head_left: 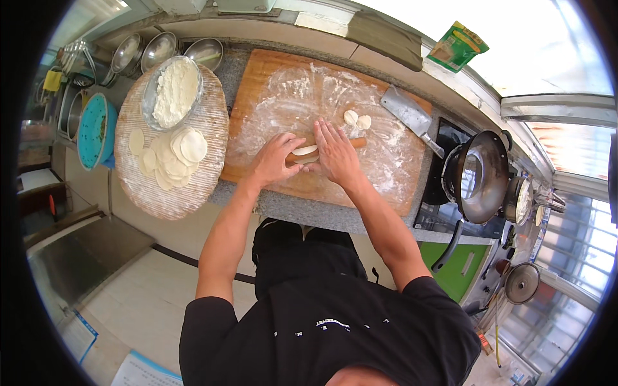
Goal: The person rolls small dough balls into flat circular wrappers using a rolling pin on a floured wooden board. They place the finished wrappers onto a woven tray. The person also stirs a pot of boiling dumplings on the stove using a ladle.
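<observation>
On the floured wooden board [386, 177], a slim wooden rolling pin [358, 143] lies under my right hand [337, 154]. That hand is laid flat on the pin, fingers stretched forward. My left hand [275, 159] curls at the edge of a small, pale dough wrapper [306, 150], thumb and fingers closing on it. Part of the wrapper is hidden by the pin and my hands. Beyond my right hand sit two small dough pieces [357, 120]. A cleaver [405, 110] rests at the board's right side, its handle reaching past the edge.
At left, a round ribbed tray [138, 186] carries a pile of rolled wrappers [175, 157] and a glass bowl of flour [172, 93]. Farther left are a turquoise basin [91, 132] and metal bowls [159, 50]. A wok [483, 177] stands on the cooktop [428, 215] at right.
</observation>
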`<state>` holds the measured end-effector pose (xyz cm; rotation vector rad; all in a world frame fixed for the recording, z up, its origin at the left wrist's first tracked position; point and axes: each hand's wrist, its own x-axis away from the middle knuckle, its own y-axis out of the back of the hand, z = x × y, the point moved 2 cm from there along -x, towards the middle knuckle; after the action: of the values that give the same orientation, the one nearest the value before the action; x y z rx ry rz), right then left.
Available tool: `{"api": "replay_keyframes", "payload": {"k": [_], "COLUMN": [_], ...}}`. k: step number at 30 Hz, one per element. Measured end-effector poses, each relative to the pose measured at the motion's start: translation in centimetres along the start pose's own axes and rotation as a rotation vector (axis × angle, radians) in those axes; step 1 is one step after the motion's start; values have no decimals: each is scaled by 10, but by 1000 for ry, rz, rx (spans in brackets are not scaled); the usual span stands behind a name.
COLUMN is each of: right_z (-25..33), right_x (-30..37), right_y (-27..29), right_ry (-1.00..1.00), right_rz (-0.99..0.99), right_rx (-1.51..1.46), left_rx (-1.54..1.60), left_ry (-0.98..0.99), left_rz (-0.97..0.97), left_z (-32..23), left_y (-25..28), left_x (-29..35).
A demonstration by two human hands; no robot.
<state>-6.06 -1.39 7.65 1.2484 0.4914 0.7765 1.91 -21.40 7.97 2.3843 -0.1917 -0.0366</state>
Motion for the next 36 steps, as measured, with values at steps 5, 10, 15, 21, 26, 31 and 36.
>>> {"api": "replay_keyframes", "payload": {"k": [5, 10, 15, 21, 26, 31, 36], "right_z": [8, 22, 19, 10, 8, 6, 8], "right_x": [0, 39, 68, 60, 26, -34, -36], "right_y": [4, 2, -17, -14, -7, -10, -13], "right_ry": [-34, -70, -32, -9, 2, -90, -130], "right_rz": [-11, -31, -136, -267, -189, -212, -163], "right_rx": [31, 21, -47, -263, -174, -23, -7], "left_rx": [-12, -1, -35, 2, -331, -551, -349], "left_ry": [59, 299, 257, 315, 321, 263, 222], "left_rz": [-12, -111, -91, -374, -425, -504, -262], "left_z": [16, 26, 19, 14, 14, 27, 33], "left_y": [-13, -19, -10, 7, -5, 2, -1], "left_x": [-16, -30, -44, -30, -10, -35, -47]}}
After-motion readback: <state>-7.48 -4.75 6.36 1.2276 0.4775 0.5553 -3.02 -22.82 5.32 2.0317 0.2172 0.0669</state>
